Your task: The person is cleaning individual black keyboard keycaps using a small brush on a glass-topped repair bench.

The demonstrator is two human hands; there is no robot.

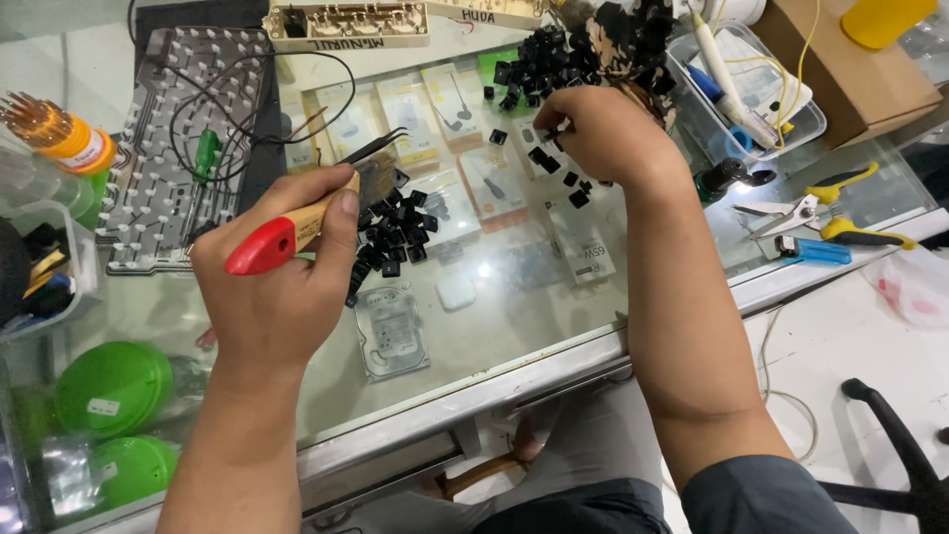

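Note:
My left hand [287, 267] grips a brush with a wooden handle and red end [267, 243], its bristles pointing at a heap of black keycaps [395, 237] on the glass counter [514, 316]. My right hand [603, 129] is closed around a single black keycap [550, 131], held just above a few scattered keycaps [573, 183]. A larger pile of black keycaps [554, 54] lies behind it. The stripped grey keyboard plate [168, 148] with a black cable across it lies at the far left.
A beige keyboard frame [346, 25] sits at the back. A clear tray with tools [751, 89], a cardboard box [850, 59], and yellow-handled scissors [820, 203] lie right. A screwdriver set [59, 133] stands left. Green discs [114, 386] show under the glass.

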